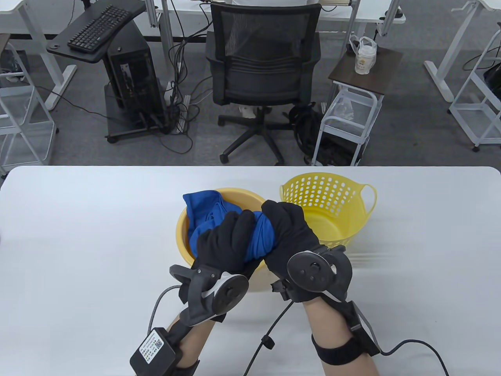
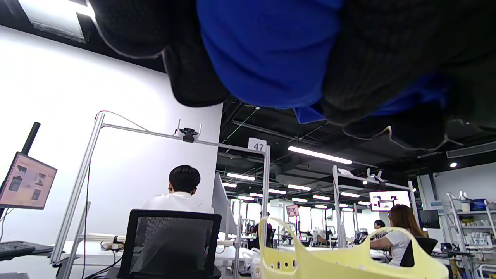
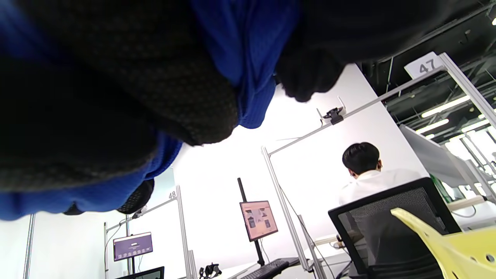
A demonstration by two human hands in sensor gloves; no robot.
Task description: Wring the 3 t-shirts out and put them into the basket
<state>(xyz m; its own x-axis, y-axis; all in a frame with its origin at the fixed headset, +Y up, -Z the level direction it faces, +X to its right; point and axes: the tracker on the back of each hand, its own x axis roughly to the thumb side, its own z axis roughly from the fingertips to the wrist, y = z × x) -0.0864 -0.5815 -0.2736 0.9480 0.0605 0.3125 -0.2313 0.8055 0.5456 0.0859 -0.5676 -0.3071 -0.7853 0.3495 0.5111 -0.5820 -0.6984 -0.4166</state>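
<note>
both hands (image 1: 256, 239) clenched on blue t-shirt (image 1: 260, 239)

Gloved hand (image 2: 186, 50) gripping blue t-shirt (image 2: 267, 50), yellow basket (image 2: 333, 259) below

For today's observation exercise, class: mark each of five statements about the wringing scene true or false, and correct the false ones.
1. Both hands grip the blue t-shirt. True: the left hand and right hand both clutch it.
2. The t-shirt is held over the yellow basin. True.
3. The perforated basket already holds a t-shirt. False: no cloth shows inside it.
4. The basket stands left of the basin. False: it stands to the basin's right.
5. The t-shirt lies flat on the table. False: it is bunched up between the hands, above the basin.
</note>
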